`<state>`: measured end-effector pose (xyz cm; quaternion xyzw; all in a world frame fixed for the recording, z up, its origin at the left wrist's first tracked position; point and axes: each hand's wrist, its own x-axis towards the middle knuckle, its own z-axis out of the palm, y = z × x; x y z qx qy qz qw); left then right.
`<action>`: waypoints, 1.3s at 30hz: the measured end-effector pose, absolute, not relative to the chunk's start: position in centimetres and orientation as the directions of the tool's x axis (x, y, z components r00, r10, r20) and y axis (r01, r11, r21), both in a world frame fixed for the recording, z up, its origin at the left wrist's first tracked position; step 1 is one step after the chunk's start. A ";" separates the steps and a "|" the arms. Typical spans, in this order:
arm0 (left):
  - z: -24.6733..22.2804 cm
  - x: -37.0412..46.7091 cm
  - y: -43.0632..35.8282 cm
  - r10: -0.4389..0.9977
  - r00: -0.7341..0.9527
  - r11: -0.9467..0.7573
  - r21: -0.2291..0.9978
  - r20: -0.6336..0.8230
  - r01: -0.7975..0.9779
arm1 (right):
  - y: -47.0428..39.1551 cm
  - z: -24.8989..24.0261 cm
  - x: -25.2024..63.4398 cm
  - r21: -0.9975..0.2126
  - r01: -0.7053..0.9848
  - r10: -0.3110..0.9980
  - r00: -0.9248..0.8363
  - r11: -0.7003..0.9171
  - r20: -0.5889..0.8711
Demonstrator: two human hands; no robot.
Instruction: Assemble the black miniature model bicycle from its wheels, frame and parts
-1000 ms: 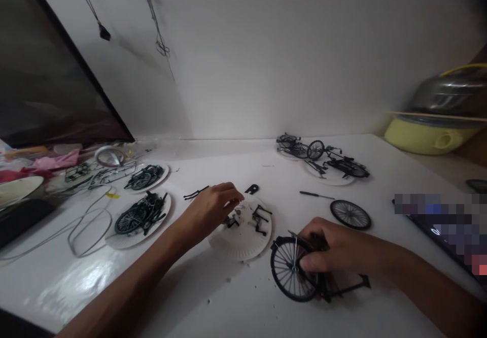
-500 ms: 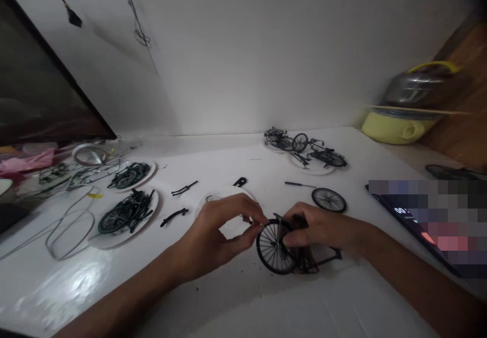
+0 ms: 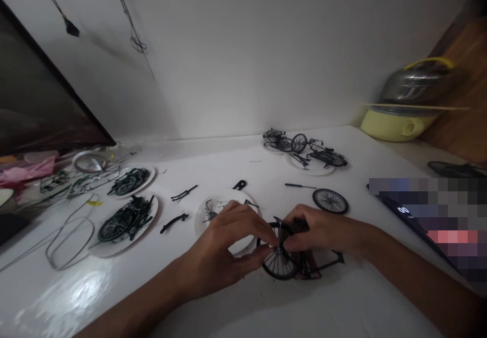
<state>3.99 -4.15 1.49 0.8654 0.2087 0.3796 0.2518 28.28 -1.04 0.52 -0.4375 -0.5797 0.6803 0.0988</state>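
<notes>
Over the white table, a black model bicycle frame point(image 3: 323, 264) with one spoked wheel point(image 3: 280, 272) fitted is held by my right hand point(image 3: 321, 231), its fingers closed around the frame beside the wheel. My left hand point(image 3: 228, 249) pinches at the wheel's hub; whatever lies between thumb and finger is too small to name. Behind my left hand a white paper plate point(image 3: 200, 221) carries small metal and black parts, partly hidden. A loose spoked wheel point(image 3: 330, 201) and a small screwdriver point(image 3: 297, 184) lie beyond my right hand.
Two black curved parts, one thin point(image 3: 184, 193) and one thicker point(image 3: 174, 222), lie left of the plate. Plates with dark bicycle parts point(image 3: 124, 218) stand further left and at the back. A phone point(image 3: 403, 211) lies right, near a yellow-green pot point(image 3: 388, 125).
My left hand has moved from the wheel's left rim inward to its hub, uncovering more of the paper plate. My right hand keeps its hold on the bicycle frame.
</notes>
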 end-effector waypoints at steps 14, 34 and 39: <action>1.3 4.2 -4.1 0.552 0.652 -0.775 0.609 0.520 0.170 | -0.9 0.3 28.3 -0.911 0.360 0.667 -0.632 -0.199 -0.395; 0.9 4.1 -3.9 0.545 0.677 -0.780 0.596 0.495 0.193 | -1.3 1.2 27.8 -0.906 0.300 0.621 -0.659 -0.299 -0.423; 0.9 4.2 -4.1 0.541 0.677 -0.781 0.597 0.500 0.183 | -1.3 0.9 27.9 -0.903 0.297 0.634 -0.643 -0.311 -0.430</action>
